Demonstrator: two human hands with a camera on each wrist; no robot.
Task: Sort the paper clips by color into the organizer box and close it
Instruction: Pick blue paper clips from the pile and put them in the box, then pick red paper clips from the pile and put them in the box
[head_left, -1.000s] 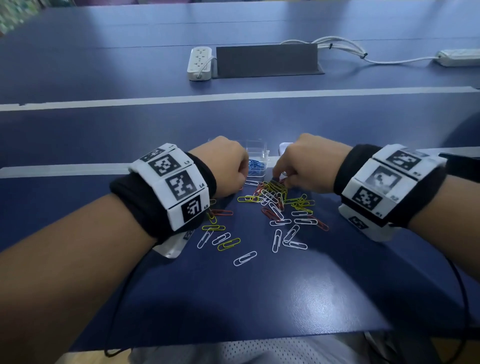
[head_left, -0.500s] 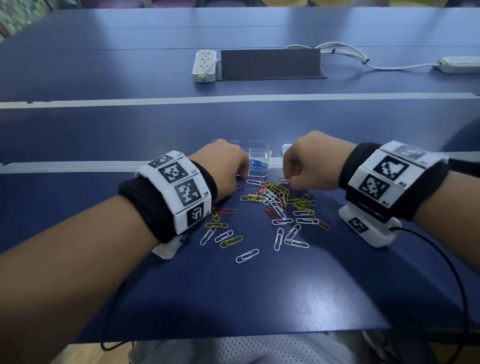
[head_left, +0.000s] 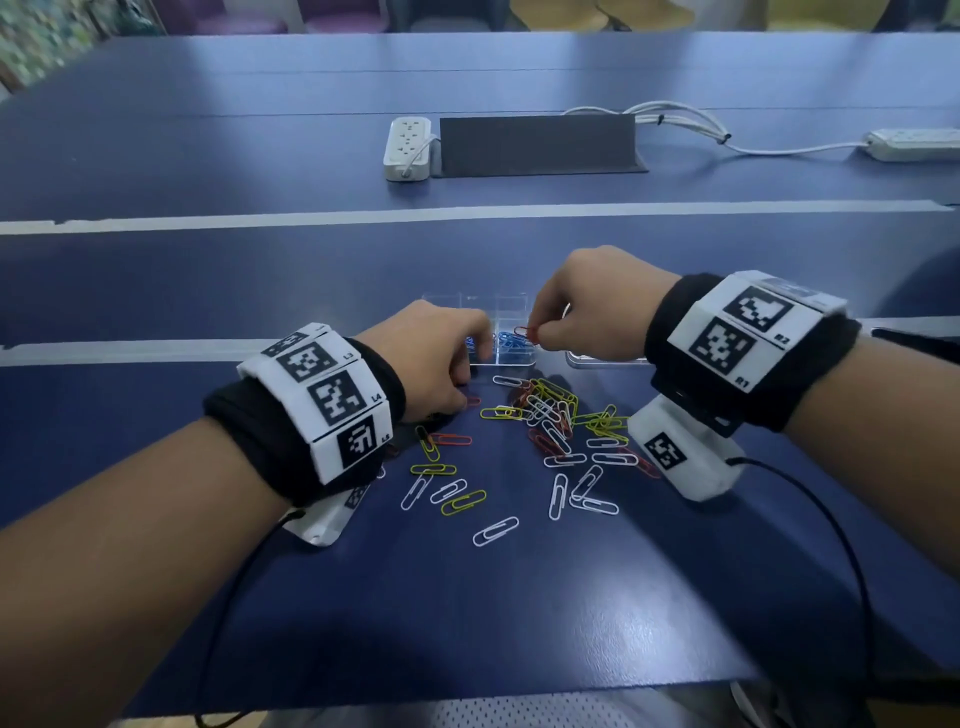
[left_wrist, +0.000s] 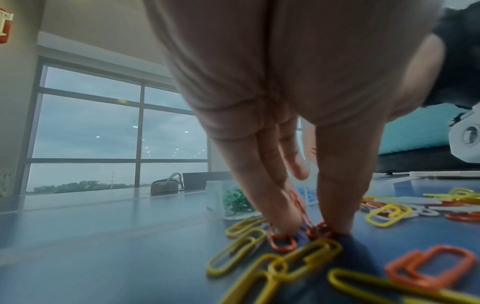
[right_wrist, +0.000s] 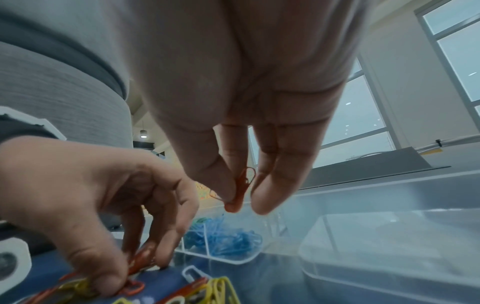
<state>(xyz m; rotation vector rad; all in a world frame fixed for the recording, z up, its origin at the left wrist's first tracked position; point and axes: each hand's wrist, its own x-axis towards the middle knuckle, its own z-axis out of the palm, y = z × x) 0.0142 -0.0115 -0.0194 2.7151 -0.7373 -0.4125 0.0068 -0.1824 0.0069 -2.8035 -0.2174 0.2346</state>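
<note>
A clear organizer box stands on the blue table, with blue clips in one compartment and green clips in another. My right hand hovers above the box and pinches red paper clips between thumb and fingers. My left hand is down at the left edge of the loose pile of red, yellow and white clips. Its fingertips pinch red clips against the table.
The box's clear lid lies right of the box, under my right hand. Two white power strips, cables and a dark cable flap sit at the back. Loose clips spread toward me.
My right hand has risen from the pile and moved toward the box with red clips in its fingers. The left hand stays low at the pile's left edge.
</note>
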